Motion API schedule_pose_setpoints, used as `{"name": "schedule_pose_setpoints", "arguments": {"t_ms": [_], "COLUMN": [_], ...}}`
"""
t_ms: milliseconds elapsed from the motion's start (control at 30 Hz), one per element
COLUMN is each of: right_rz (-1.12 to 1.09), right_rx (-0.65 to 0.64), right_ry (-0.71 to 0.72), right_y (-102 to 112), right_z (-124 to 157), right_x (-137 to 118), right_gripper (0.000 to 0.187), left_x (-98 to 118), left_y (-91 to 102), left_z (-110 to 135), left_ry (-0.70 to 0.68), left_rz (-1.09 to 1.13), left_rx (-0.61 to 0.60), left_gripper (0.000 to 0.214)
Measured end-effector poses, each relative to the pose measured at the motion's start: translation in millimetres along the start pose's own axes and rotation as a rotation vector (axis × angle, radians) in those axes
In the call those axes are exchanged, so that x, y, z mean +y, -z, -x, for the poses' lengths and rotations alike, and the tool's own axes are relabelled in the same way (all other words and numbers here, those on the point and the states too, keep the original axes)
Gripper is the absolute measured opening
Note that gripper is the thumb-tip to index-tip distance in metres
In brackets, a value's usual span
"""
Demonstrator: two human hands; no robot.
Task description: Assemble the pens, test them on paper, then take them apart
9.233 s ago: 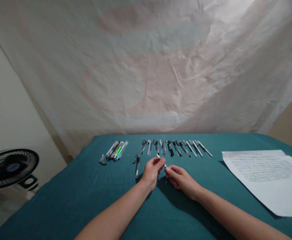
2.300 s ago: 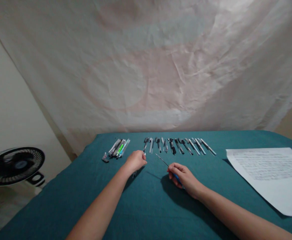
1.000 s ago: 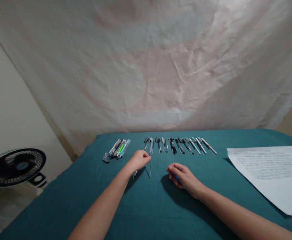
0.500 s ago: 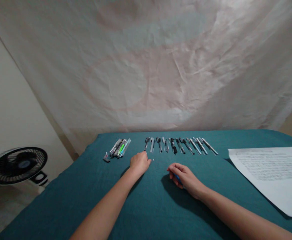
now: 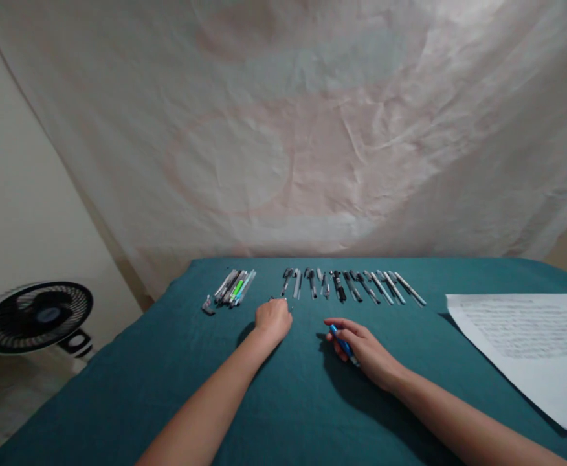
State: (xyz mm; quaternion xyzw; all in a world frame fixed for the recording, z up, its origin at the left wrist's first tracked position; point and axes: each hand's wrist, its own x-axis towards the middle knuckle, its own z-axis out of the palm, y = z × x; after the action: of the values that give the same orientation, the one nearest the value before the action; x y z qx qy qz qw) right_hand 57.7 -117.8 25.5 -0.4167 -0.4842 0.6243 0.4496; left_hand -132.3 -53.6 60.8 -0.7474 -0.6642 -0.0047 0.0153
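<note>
My right hand [image 5: 358,346] holds a blue pen [image 5: 344,345] between thumb and fingers, above the cloth. My left hand [image 5: 272,320] is closed with its knuckles up, just in front of the row's left end. Small bits show at its fingertips, but what it grips is hidden. Beyond both hands lies a row of several separate pens, among them a thick black pen [image 5: 338,286] and a white pen [image 5: 410,288] at the right end. To the left is a bunch of pens [image 5: 235,288] with a bright green one among them.
A dark eraser-like piece [image 5: 208,307] lies beside the bunch. Handwritten paper sheets [image 5: 521,330] rest at the right on the green tablecloth [image 5: 283,414]. A fan [image 5: 35,318] stands off the table's left edge. A pale sheet [image 5: 264,162] hangs behind.
The right hand has turned its grip, so more of the blue pen shows. The left hand has drawn back slightly from the leftmost pen in the row. The view has shifted a little.
</note>
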Motion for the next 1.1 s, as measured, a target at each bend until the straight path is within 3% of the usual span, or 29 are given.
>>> {"name": "schedule_pose_setpoints", "arguments": {"t_ms": [233, 433, 533, 700, 867, 1100], "right_rz": [0.111, 0.346, 0.504, 0.715, 0.933, 1.044], "right_rx": [-0.010, -0.042, 0.019, 0.191, 0.179, 0.153], "right_ry": [0.037, 0.110, 0.220, 0.231, 0.299, 0.332], "right_y": [-11.3, -31.4, -42.8, -55.1, -60.9, -57.9], "right_z": [-6.7, -47.7, -77.7, -110.5, -113.9, -97.8], "right_x": [0.4, 8.3, 12.2, 17.5, 9.7, 10.1], "right_gripper": [0.037, 0.030, 0.029, 0.029, 0.023, 0.022], "left_x": [-14.5, -47.7, -71.3, -105.8, -115.9, -114.8], "left_y": [3.2, 12.3, 14.1, 9.1, -0.2, -8.5], "left_z": [-4.9, -19.9, -26.8, -30.6, -30.2, -29.5], "left_ry": [0.038, 0.110, 0.211, 0.328, 0.328, 0.287], "left_rz": [0.044, 0.094, 0.095, 0.022, 0.039, 0.078], "left_rx": [0.066, 0.145, 0.149, 0.231, 0.233, 0.221], "left_gripper": [0.022, 0.027, 0.030, 0.026, 0.028, 0.032]}}
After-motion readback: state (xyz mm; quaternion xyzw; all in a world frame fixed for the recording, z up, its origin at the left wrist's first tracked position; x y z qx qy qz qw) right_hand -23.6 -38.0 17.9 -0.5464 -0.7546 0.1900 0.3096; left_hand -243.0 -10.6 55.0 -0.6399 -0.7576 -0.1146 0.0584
